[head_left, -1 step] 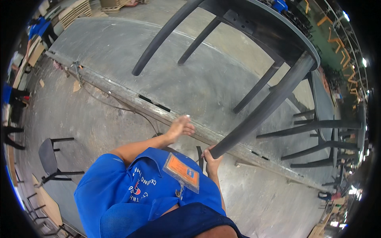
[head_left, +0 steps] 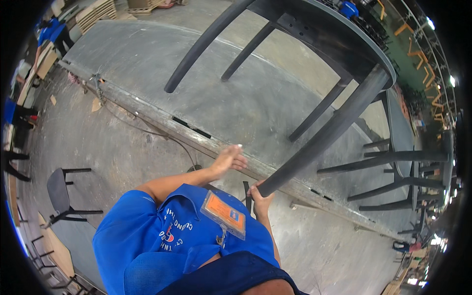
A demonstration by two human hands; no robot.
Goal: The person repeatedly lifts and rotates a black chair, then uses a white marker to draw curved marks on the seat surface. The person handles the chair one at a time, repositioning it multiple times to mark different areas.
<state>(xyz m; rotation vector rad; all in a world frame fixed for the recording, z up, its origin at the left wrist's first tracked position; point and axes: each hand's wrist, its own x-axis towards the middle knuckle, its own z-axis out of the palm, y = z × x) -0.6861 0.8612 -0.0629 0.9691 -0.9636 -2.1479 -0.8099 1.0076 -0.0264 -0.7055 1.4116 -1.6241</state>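
Note:
A dark chair [head_left: 324, 49] with several legs is over the grey table, the holes under its seat in sight. Its nearest leg [head_left: 319, 142] slants toward me and reaches past the table's near edge. My right hand [head_left: 261, 197] is closed around the end of that leg. Beside its fingers a thin black strip [head_left: 247, 189] sticks up; I cannot tell what it is. My left hand [head_left: 230, 161] hangs by the table edge, fingers stretched out, holding nothing I can see. A white spot shows at one fingertip.
The long grey table [head_left: 147, 64] crosses the view diagonally. More dark chairs [head_left: 403, 152] crowd its right end. Another chair [head_left: 64, 194] is at the left. A cable [head_left: 147, 132] hangs along the near edge. A person in blue [head_left: 51, 34] is at the far left, near stacked boards [head_left: 96, 14].
My left hand has shifted slightly to the right along the table edge. My right hand stays on the chair leg, and the chair has hardly moved.

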